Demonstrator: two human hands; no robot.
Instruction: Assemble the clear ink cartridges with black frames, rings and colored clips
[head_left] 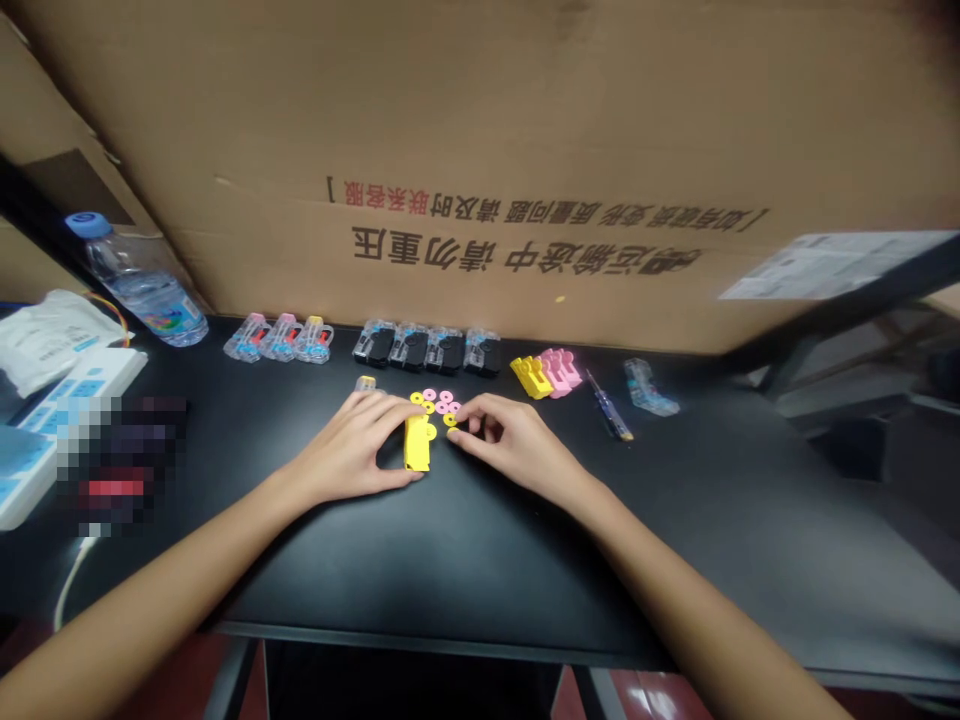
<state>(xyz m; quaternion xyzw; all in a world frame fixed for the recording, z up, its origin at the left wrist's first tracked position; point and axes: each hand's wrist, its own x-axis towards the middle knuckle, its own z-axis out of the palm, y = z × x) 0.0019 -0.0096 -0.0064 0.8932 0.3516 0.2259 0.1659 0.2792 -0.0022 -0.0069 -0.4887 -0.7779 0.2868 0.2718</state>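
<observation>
My left hand [367,445] grips a yellow plastic casing [417,450] between thumb and fingers, just above the black table. A small round tab sticks out of the casing's right side. My right hand [514,440] is closed in a pinch, with a small yellow ring [452,432] at its thumb and index fingertips. Between and beyond the hands lie several loose rings, both pink [430,395] and yellow [417,398]. Behind my left hand, a clear piece with a yellow top [366,383] is partly hidden by the fingers.
Along the back stand clear cutter-like pieces [281,338] and black-and-clear ones [446,350]. Rightward are yellow casings [531,376], pink casings [560,370], a screwdriver [609,406] and a clear shell [649,388]. A bottle [150,290] and power strip [67,420] sit left; cardboard [480,120] rises behind.
</observation>
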